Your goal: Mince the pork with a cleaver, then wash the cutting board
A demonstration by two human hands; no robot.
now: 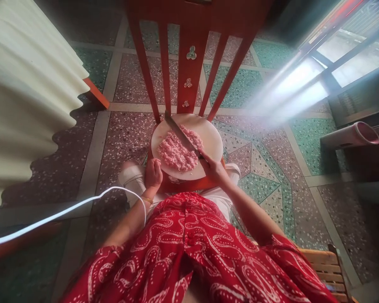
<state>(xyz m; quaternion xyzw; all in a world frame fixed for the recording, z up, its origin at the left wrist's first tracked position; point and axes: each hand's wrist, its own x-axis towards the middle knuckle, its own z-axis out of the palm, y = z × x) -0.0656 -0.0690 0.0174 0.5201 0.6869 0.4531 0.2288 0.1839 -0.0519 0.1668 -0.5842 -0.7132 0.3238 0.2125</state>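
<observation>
We see the right hand (212,165) closed around the handle of the knife (180,134); its blade runs up and to the left from the hand, lying across the minced meat (178,150). The mince sits mid-plate on the white plate (212,139), which rests on the red chair (189,63) seat. The left hand (153,172) is curled at the plate's near-left rim, touching it.

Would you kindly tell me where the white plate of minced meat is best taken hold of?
Probably the plate by its bare right rim, from the right: the minced meat fills the centre, the left hand guards the near-left edge, and the knife in the right hand crosses it.
</observation>
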